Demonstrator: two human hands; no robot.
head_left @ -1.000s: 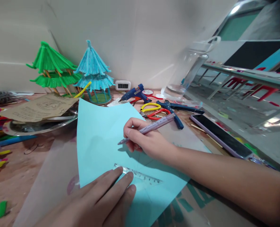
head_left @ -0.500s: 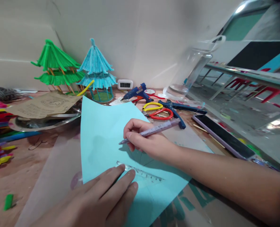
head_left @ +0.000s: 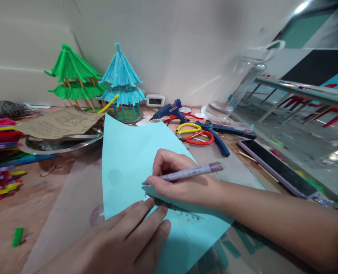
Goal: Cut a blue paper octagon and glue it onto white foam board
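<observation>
A sheet of light blue paper (head_left: 129, 152) lies in front of me, its far left corner curling up. My left hand (head_left: 129, 236) rests flat on it, fingers stretched out over a clear plastic ruler (head_left: 193, 217) with a pointed right end. Part of the ruler is hidden under those fingers and my other hand. My right hand (head_left: 183, 184) pinches a light purple pen (head_left: 193, 173), whose tip points left, low over the paper just beyond the ruler. Whether the tip touches the paper I cannot tell. Thin drawn lines show on the sheet.
Two small pipe-cleaner pavilions, one green (head_left: 76, 76) and one blue (head_left: 121, 82), stand behind. Farther right are a glue gun (head_left: 169, 110), red-handled pliers (head_left: 201, 137), blue-handled pliers (head_left: 221, 144) and a phone (head_left: 277, 167). A metal bowl (head_left: 69, 151) sits left.
My right hand has moved nearer the ruler, and the pen now lies at a flatter angle. My left hand stays on the ruler. The whole view has shifted slightly.
</observation>
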